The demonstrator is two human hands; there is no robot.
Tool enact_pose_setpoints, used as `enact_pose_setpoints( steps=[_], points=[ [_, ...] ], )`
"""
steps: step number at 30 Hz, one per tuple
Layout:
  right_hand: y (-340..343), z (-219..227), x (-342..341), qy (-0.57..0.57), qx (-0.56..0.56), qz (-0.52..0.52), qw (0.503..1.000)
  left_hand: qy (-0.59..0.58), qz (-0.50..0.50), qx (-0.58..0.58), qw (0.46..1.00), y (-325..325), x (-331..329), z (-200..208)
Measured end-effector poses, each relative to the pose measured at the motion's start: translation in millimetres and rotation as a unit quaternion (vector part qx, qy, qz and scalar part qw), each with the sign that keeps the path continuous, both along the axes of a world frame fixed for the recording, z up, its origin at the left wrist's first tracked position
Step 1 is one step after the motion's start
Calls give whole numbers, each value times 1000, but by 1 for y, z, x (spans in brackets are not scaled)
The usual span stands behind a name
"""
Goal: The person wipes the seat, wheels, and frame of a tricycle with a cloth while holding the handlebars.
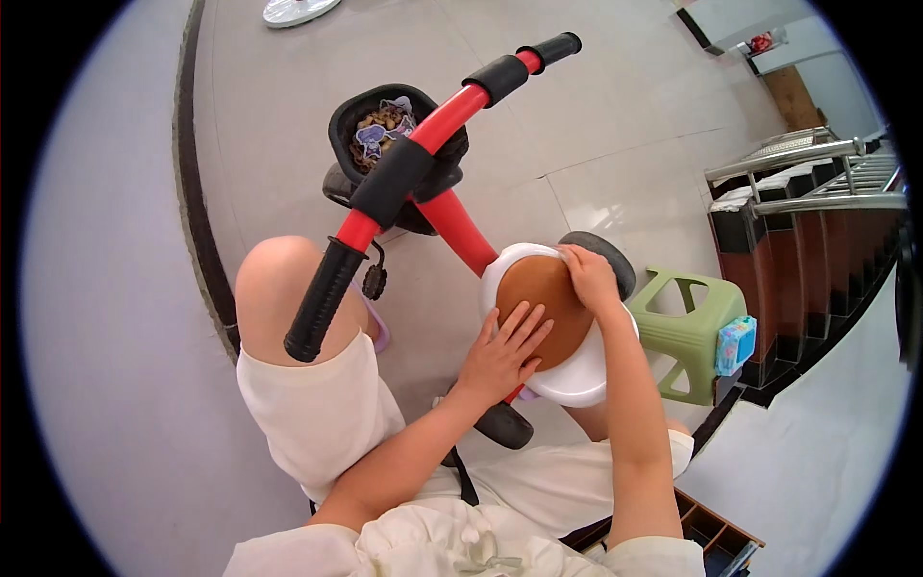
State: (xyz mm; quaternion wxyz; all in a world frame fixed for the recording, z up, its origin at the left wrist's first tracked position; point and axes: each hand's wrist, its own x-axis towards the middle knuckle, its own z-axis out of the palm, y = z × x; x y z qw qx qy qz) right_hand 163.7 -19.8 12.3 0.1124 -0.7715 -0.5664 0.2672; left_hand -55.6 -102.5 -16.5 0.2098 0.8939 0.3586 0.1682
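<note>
A child's red tricycle (457,231) stands before me, its white seat (577,375) topped with a round brown pad (540,288). My left hand (505,351) lies flat across the pad's near left part, fingers spread. At the pad's far right edge is my right hand (589,277), fingers close together and bent onto the rim; its thumb is hidden. Black grips cover the ends of the red handlebar (452,120), which slants from lower left to upper right. Behind it, a black basket (346,120) holds small brown bits and purple-and-white cut-out shapes.
Right of the seat stands a green plastic stool (702,300) with a blue soft packet (736,344) at its edge. Farther right are steps with a metal railing (817,204). My left knee (279,279) is near the left grip. A wooden compartmented box (711,529) is at lower right.
</note>
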Motion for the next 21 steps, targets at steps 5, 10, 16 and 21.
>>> enact_pose_setpoints(
  steps=[5,10,16,21],
  points=[
    [-31,11,12,-160,-53,-45,985,2,-1,-1,1000,1,-2,-2],
    [-60,34,32,-178,-47,-56,981,-6,3,-5,1000,0,2,-4],
    [-110,74,0,-195,-49,-117,973,0,12,7,1000,-1,2,-5],
    [-165,80,-51,-177,23,-224,958,-12,16,-1,1000,0,-1,-3]
  ],
)
